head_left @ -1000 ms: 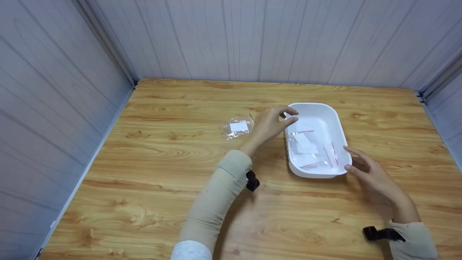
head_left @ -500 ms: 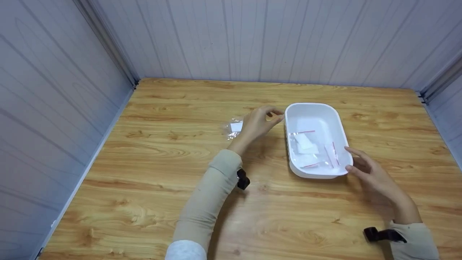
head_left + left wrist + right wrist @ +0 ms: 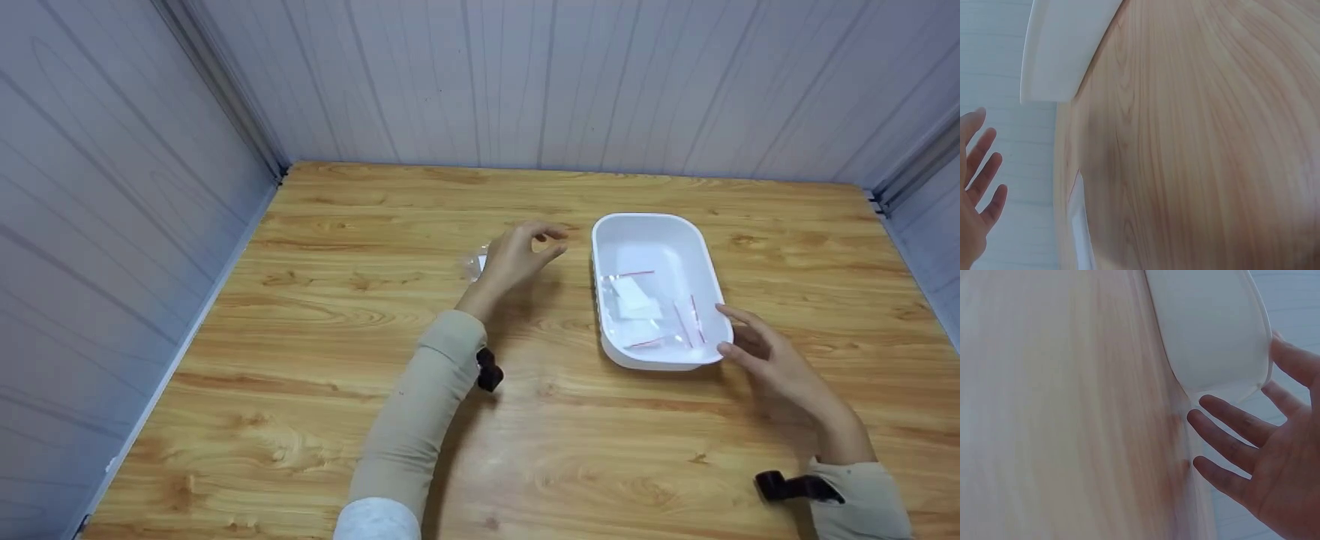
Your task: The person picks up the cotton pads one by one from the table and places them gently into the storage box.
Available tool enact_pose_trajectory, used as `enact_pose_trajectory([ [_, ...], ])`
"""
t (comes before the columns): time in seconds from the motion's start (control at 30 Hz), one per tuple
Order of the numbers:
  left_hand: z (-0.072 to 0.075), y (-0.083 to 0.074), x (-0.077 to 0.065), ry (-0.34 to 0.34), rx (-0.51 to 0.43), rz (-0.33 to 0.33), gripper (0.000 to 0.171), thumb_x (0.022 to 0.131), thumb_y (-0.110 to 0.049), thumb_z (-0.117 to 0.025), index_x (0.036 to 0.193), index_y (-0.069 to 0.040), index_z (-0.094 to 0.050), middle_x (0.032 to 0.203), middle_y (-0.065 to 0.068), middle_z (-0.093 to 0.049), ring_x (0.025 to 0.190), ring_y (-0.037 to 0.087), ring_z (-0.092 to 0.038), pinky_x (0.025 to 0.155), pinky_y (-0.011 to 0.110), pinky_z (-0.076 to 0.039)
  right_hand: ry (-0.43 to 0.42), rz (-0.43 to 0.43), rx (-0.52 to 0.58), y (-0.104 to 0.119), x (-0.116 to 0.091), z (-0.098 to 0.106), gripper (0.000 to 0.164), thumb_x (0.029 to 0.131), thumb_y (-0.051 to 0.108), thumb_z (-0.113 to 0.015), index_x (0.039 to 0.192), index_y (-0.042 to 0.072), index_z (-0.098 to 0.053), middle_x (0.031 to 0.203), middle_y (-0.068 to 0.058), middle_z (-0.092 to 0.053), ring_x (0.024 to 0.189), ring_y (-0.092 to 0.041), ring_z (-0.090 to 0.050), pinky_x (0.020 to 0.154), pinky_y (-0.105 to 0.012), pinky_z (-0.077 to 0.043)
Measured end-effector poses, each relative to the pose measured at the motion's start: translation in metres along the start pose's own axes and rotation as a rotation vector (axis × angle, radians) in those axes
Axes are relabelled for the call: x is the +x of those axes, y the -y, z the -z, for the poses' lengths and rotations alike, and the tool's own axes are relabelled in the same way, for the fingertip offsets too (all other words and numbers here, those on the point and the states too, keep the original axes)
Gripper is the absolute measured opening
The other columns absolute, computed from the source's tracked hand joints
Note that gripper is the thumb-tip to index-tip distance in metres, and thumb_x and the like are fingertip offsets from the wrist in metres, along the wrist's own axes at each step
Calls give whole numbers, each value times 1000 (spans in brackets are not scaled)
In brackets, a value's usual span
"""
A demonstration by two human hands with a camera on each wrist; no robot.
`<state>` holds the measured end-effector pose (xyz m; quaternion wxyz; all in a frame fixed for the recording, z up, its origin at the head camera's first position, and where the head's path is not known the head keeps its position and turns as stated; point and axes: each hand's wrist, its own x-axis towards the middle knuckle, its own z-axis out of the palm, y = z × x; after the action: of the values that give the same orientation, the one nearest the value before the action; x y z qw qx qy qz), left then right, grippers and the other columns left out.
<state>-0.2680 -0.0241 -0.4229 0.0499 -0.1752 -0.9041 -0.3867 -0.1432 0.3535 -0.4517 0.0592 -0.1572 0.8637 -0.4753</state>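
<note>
My left hand (image 3: 514, 255) hovers over the table left of a white plastic basin (image 3: 652, 366), fingers relaxed and holding nothing. In the left wrist view its fingers (image 3: 984, 179) are spread. A small clear zip bag (image 3: 478, 265) with a white piece in it lies beyond this hand, mostly hidden by it. At the basin's near right corner, my right hand (image 3: 776, 367) touches the rim with thumb and forefinger. The right wrist view shows its other fingers (image 3: 1230, 447) extended below the rim. Inside the basin rest several clear zip bags (image 3: 634, 296) with red seal lines and white contents.
The wood-grain table (image 3: 300, 360) carries the basin and the loose bag. Pale panel walls (image 3: 510, 82) stand at its back and on both sides. A black wrist camera (image 3: 489, 371) is strapped on the left sleeve, another camera (image 3: 795, 487) on the right.
My left hand has moved left from over the basin's rim to above the table, covering more of the loose bag. The right hand and the basin have stayed in place.
</note>
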Motion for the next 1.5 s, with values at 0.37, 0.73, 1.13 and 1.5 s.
enact_pose_trajectory([
  [0.37, 2, 16, -1, 16, -16, 32, 27, 93, -31, -71, 117, -19, -72, 121, -5, -67, 118, 16, -57, 95, 33, -46, 5, -19, -13, 3, 0, 1, 57, 101, 10, -58, 152, 5, -35, 134, -36, -50, 110, 12, -47, 88, -7, -40],
  [0.73, 2, 34, -8, 45, -40, 39, 28, 94, -28, -70, 120, -20, -71, 125, -7, -64, 120, 15, -53, 100, 35, -43, 10, -30, -9, 3, -1, 1, 56, 102, 13, -58, 152, 5, -34, 133, -35, -51, 109, 11, -49, 88, -7, -40],
  [1.13, 0, 45, -14, 91, -18, 93, 30, 94, -29, -71, 122, -22, -69, 129, -3, -61, 124, 16, -49, 106, 36, -37, 6, -24, -21, 1, -2, 1, 56, 101, 14, -58, 152, 7, -35, 134, -35, -51, 109, 12, -49, 88, -7, -39],
  [1.5, 1, 59, -16, 106, -18, 89, 36, 91, -29, -74, 123, -14, -69, 132, 1, -61, 127, 20, -48, 108, 39, -37, 6, -29, -36, 3, -2, 1, 57, 102, 15, -58, 152, 6, -34, 134, -35, -51, 108, 12, -49, 88, -7, -39],
])
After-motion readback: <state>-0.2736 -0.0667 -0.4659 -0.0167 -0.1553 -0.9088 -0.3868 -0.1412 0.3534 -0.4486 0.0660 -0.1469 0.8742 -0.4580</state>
